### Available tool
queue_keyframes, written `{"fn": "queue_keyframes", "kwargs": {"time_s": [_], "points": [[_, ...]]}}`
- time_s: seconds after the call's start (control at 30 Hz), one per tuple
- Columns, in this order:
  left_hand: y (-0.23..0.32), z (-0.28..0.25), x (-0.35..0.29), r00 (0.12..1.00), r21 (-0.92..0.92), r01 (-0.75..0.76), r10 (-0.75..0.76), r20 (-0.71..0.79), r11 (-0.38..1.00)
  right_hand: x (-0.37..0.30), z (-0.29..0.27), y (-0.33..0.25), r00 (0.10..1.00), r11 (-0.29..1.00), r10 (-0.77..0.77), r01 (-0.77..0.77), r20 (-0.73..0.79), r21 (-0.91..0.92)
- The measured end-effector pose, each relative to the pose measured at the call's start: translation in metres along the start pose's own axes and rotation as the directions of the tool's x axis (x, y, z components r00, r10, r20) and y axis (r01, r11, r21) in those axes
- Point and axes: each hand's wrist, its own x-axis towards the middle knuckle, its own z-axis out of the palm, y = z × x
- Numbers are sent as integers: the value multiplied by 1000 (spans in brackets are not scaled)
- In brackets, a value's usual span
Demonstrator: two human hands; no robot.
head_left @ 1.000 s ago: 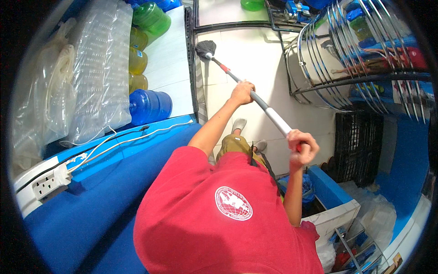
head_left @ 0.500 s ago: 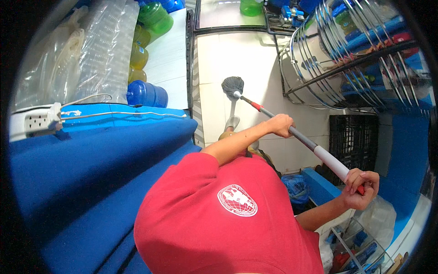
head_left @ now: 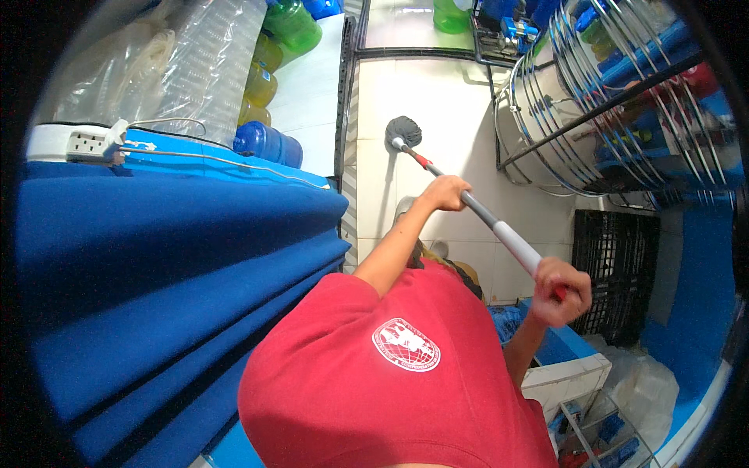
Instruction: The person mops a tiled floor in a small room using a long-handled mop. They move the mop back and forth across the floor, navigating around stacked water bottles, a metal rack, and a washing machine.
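Note:
A string mop with a grey head [head_left: 403,134] and a long grey-and-white handle [head_left: 513,240] slants across the floor in front of me. Its head rests on pale floor tiles [head_left: 437,93]. Partway down the shaft, my left hand [head_left: 448,193] is wrapped round the grey section. At the near end, my right hand [head_left: 560,292] grips the handle, with a bit of its red tip showing between the fingers. Slight blur softens the right hand.
At left hang blue cloth folds [head_left: 179,242] below a white power strip [head_left: 90,147]. Blue, yellow and green water jugs [head_left: 269,144] line a shelf at upper left. A wire rack [head_left: 577,109] stands at right, above a black plastic crate [head_left: 614,273]. Clear plastic bags [head_left: 644,382] lie lower right.
My right hand has moved left and up with the handle's near end. My left hand has shifted left and slightly up, and the mop head has gone a little farther away.

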Motion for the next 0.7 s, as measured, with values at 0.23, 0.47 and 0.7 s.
{"fn": "queue_keyframes", "kwargs": {"time_s": [0.23, 0.47, 0.7], "points": [[-68, -39, -10, 932, -136, 276, -299, -207, 952, 11, 31, 125, 974, 973, 216, -220, 70, 65], [-112, -69, 3, 899, -123, 375, -393, -195, 919, 35, 90, 246, 949, 963, 266, -253, -168, 98], [-130, -75, 31, 886, -167, 369, -400, -232, 914, 91, 59, 207, 968, 973, 225, -230, -111, -32]]}}
